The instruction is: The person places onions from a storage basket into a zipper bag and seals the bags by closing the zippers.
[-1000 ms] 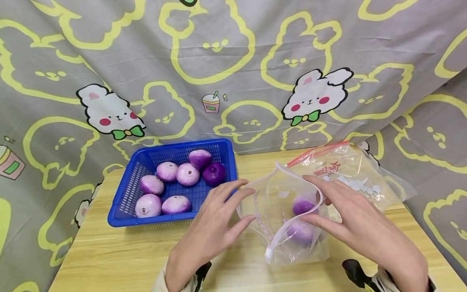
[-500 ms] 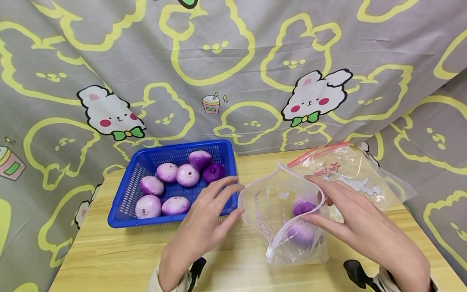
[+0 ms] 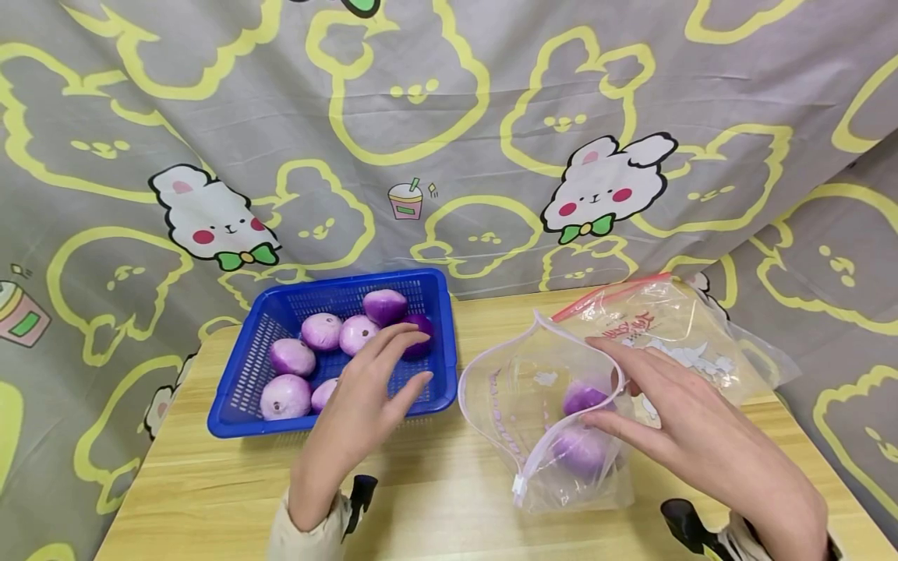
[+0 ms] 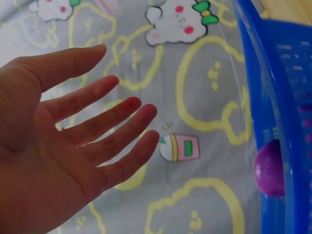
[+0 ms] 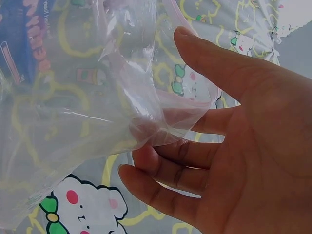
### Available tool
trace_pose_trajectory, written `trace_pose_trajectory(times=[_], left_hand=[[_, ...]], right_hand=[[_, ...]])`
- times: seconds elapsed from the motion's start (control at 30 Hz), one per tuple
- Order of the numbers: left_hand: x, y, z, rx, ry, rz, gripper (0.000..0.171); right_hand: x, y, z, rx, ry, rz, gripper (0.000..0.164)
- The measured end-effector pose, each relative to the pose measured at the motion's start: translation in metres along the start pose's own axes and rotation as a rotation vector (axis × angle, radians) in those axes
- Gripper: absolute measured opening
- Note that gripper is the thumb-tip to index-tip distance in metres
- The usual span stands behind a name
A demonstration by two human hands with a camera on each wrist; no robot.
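Observation:
My left hand [image 3: 358,409] reaches over the front rim of a blue plastic basket [image 3: 235,389], its fingers spread and holding nothing. Red onions, such as one at the back [image 3: 384,307], lie in the basket; my fingers partly hide some of them. In the left wrist view, the palm and spread fingers [image 4: 122,117] are beside the basket wall. My right hand [image 3: 691,413] grips the right side of the mouth of a clear zip bag [image 3: 512,374]. That mouth gapes wide, with a white slider at its near corner. Two onions [image 3: 578,450] show through the bag's right part.
Another clear bag [image 3: 673,335] with a red zip strip lies flat at the back right of the wooden table [image 3: 435,499]. A grey cartoon-print cloth [image 3: 449,117] hangs behind the table.
My left hand has left the bag's left rim and moved left, over the basket's front edge. The right hand stays on the bag, whose mouth remains wide.

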State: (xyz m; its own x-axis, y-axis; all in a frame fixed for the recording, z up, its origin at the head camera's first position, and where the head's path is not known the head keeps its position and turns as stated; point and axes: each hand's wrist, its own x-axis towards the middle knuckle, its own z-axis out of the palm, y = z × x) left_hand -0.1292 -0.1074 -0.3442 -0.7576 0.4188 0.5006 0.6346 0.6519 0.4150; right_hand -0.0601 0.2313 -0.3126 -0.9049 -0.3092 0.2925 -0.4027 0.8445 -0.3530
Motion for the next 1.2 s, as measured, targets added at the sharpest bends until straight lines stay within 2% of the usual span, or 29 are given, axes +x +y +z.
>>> trace_pose_trajectory(times=[0.3, 0.47, 0.67, 0.9, 1.2], left_hand=[[-0.002, -0.017, -0.005, 0.025, 0.018, -0.077, 0.038], [-0.002, -0.025, -0.009, 0.038, 0.029, -0.095, 0.037], [-0.007, -0.043, -0.010, 0.053, 0.052, -0.117, 0.034], [-0.016, -0.065, -0.010, 0.093, 0.013, -0.188, 0.034], [-0.022, -0.088, -0.008, 0.130, -0.043, -0.285, 0.038]], right_hand=[[-0.001, 0.001, 0.000, 0.002, 0.001, -0.005, 0.070], [-0.002, 0.001, -0.001, 0.002, 0.005, -0.004, 0.072], [-0.002, 0.000, -0.001, 0.008, 0.014, 0.008, 0.069], [0.000, -0.001, 0.001, 0.016, 0.011, 0.026, 0.067], [0.000, -0.002, 0.002, -0.002, -0.003, -0.003, 0.073]])
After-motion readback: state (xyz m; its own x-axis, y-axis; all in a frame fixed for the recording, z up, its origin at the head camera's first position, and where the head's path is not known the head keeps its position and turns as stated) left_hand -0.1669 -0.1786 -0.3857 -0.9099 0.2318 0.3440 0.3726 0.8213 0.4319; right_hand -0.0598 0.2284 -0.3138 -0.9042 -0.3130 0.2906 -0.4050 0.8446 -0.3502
